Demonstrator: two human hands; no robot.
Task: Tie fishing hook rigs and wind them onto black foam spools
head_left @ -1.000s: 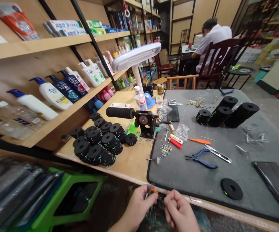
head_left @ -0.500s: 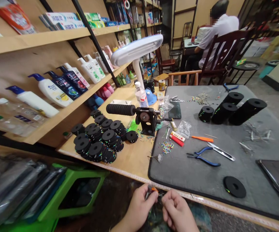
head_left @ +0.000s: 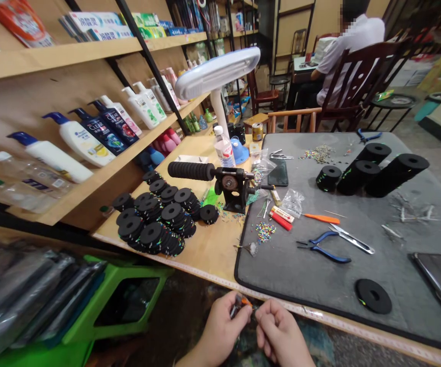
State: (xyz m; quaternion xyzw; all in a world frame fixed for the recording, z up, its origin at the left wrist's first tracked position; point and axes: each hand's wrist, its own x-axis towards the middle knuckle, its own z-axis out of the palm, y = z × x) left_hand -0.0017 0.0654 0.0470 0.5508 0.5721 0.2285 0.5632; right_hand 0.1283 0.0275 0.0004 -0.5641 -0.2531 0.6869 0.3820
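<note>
Just off the table's near edge, my left hand (head_left: pixel 222 323) is closed, thumb against forefinger, on a small dark thing with an orange part (head_left: pixel 246 302); its kind is not clear. Close beside it, my right hand (head_left: pixel 279 331) is curled in a pinch, and whatever lies between those fingertips is hidden or too fine to name. Beyond the hands on the grey mat lie blue-handled pliers (head_left: pixel 325 246), scissors-like tweezers (head_left: pixel 354 239), a pile of coloured beads (head_left: pixel 265 232) and a black foam disc (head_left: pixel 373 295).
Black foam spools (head_left: pixel 172 216) with coloured beads crowd the table's left side. A black hand-crank winder (head_left: pixel 231 186) stands behind, near a lamp (head_left: pixel 218 74) and a bottle (head_left: pixel 224 148). Foam rolls (head_left: pixel 396 176) stand at the mat's right. A person (head_left: pixel 352 56) sits in the background.
The view has shifted slightly. Both hands keep nearly the same place and closed pose; the orange part in my left hand has turned a little.
</note>
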